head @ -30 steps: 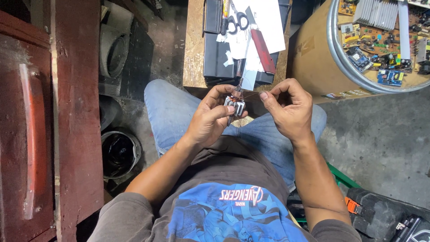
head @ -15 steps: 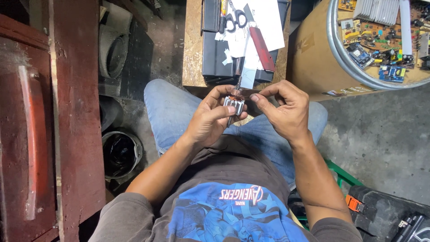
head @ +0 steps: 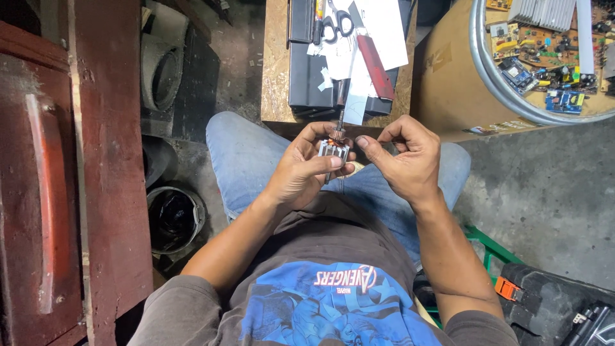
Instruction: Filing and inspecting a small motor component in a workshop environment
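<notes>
The left hand (head: 301, 170) pinches one small metal motor part (head: 334, 151) (it has a thin shaft and an orange band) between thumb and fingers, above the person's lap. The right hand (head: 405, 157) is just beside it, fingers curled and pressed together at the tips, close to the part; whether it touches is hard to tell. Past the hands stands one wooden counter (head: 275, 70) with one pair of scissors (head: 337, 20) and one red-handled tool (head: 373, 63) on it. To the right is one big drum (head: 448, 70) full of circuit boards.

Scissors (head: 337, 23) lie on the bench (head: 277, 70), a drum (head: 448, 64) right of it.
</notes>
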